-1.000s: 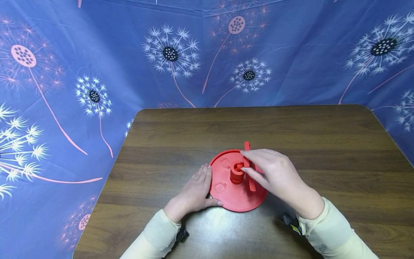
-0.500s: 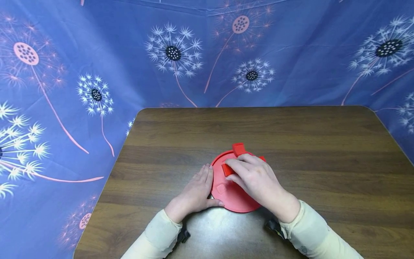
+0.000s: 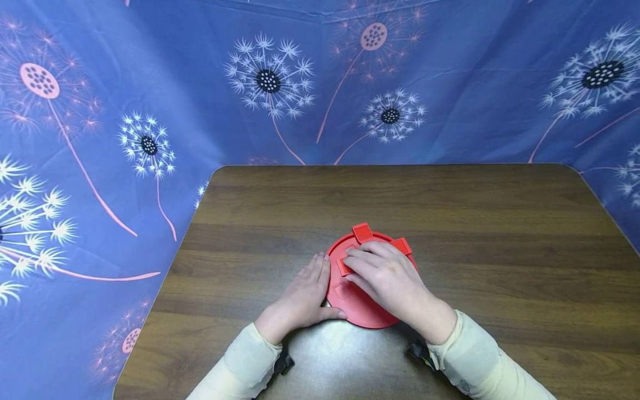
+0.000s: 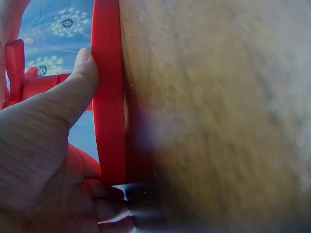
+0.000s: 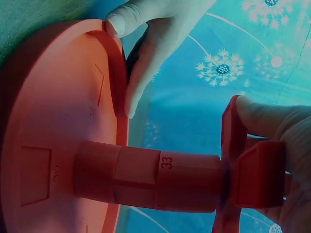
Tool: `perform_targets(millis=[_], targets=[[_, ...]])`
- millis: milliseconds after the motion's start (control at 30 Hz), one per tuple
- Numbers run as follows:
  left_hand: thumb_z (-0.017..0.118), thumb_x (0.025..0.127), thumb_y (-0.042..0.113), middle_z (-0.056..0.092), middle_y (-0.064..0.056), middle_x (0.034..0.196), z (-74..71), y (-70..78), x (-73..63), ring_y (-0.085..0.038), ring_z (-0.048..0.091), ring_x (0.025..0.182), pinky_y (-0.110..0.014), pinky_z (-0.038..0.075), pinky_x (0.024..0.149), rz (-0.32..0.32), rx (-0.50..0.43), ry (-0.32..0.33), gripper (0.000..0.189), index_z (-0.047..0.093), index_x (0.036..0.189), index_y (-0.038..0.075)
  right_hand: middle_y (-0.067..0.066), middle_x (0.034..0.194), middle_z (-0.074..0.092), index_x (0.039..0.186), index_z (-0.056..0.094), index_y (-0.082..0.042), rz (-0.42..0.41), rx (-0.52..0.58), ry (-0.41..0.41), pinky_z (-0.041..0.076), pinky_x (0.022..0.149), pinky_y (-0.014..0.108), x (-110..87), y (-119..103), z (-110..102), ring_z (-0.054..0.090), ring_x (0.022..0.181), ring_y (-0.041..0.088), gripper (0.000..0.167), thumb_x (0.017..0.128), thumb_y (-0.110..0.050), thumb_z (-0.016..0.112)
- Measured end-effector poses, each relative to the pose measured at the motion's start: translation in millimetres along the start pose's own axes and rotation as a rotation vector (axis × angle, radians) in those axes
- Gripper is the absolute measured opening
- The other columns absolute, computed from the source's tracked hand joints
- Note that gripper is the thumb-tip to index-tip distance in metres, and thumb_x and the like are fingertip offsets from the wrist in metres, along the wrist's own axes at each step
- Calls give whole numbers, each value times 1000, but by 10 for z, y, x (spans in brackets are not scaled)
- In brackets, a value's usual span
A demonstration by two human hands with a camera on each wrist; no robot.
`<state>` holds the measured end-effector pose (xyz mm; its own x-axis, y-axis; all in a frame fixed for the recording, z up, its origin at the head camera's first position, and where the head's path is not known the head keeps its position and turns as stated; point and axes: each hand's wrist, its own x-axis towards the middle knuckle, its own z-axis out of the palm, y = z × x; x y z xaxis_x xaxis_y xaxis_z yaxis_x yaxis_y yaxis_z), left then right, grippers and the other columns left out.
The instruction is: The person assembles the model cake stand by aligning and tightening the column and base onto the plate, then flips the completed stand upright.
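A round red plastic base (image 3: 367, 314) with a raised rim and embossed outlines lies flat on the table. From its middle rises a red post (image 5: 138, 177) marked "33", plain in the right wrist view. At the top of the post is a red piece with several flat-ended arms (image 3: 362, 232). My right hand (image 3: 392, 278) grips this armed piece from above, covering its hub in the head view; a thumb presses one arm (image 5: 234, 124). My left hand (image 3: 300, 294) rests against the base's left side, fingers straight along the edge, thumb on the front rim.
A brown wood-grain table (image 3: 500, 239) carries the base near its front middle. Behind and to the left hangs a blue cloth (image 3: 200, 55) with dandelion prints. Dark wrist gear (image 3: 420, 353) sits under each forearm.
My right hand has brought the armed piece, earlier held on edge beside the post, flat over it, then turned it slightly counterclockwise. My left hand has stayed on the base.
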<state>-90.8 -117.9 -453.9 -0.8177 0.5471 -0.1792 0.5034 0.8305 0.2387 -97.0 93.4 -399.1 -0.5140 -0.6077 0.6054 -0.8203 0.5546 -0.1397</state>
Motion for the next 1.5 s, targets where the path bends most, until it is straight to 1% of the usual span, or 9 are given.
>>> perform_targets(millis=[200, 333, 400, 600, 800, 1000, 1133, 1333, 1500], targets=[[62, 82, 68, 20, -29, 156, 13, -6, -1, -38, 18, 145, -44, 25, 115, 1, -6, 10, 113, 18, 150, -10, 9, 113, 70, 110, 73, -5, 16, 87, 135, 44, 99, 41, -46, 22, -58, 62, 107, 29, 33, 98, -32, 57], [63, 81, 67, 20, -30, 155, 17, -10, -1, -39, 19, 145, -44, 24, 115, 7, -8, 20, 113, 19, 150, -11, 10, 114, 70, 111, 73, -5, 143, 133, 248, 41, 100, 31, -136, 110, -140, 62, 105, 29, 27, 95, -22, 58], [63, 81, 68, 20, -30, 155, 17, -12, -1, -39, 18, 145, -45, 24, 115, 7, -6, 21, 114, 18, 150, -11, 9, 117, 69, 112, 72, -5, 228, 140, 265, 39, 101, 26, -205, 180, -181, 61, 107, 28, 26, 90, -14, 61], [63, 81, 68, 19, -30, 155, 8, -16, 2, -39, 18, 145, -44, 23, 116, 8, -1, 18, 114, 18, 150, -11, 10, 133, 60, 126, 65, -7, 426, 200, 193, 34, 104, 18, -432, 396, -256, 54, 121, 26, 43, 85, 2, 65], [63, 81, 68, 19, -29, 156, 5, -14, 5, -39, 18, 145, -44, 24, 115, 4, -2, 14, 114, 18, 150, -11, 15, 130, 60, 136, 55, -3, 505, 392, 120, 39, 92, 7, -553, 497, -256, 55, 114, 5, 49, 89, 10, 60], [64, 80, 67, 18, -29, 156, 5, -4, 4, -39, 17, 145, -45, 24, 115, -6, -20, 10, 114, 18, 151, -10, 21, 126, 61, 139, 50, 1, 549, 595, 45, 45, 88, 11, -622, 544, -250, 56, 111, -5, 49, 91, 11, 56], [64, 80, 67, 18, -29, 156, 10, -5, 5, -39, 17, 145, -45, 24, 115, -6, -23, 12, 114, 18, 150, -10, 19, 121, 65, 136, 54, 0, 596, 613, 19, 48, 83, 12, -674, 553, -256, 59, 105, -5, 46, 91, 8, 59], [65, 81, 66, 18, -29, 156, 23, -3, 5, -39, 17, 146, -45, 23, 116, -1, -34, 3, 114, 17, 151, -10, 11, 114, 69, 128, 59, -2, 649, 640, 5, 51, 80, 16, -765, 509, -312, 64, 101, 2, 41, 89, 5, 66], [65, 81, 66, 17, -29, 156, 20, -1, 8, -39, 17, 145, -44, 22, 116, -3, -36, 0, 114, 17, 151, -10, 4, 106, 72, 120, 64, -10, 662, 614, -10, 53, 78, 18, -792, 429, -362, 67, 94, 6, 40, 83, 2, 74]])
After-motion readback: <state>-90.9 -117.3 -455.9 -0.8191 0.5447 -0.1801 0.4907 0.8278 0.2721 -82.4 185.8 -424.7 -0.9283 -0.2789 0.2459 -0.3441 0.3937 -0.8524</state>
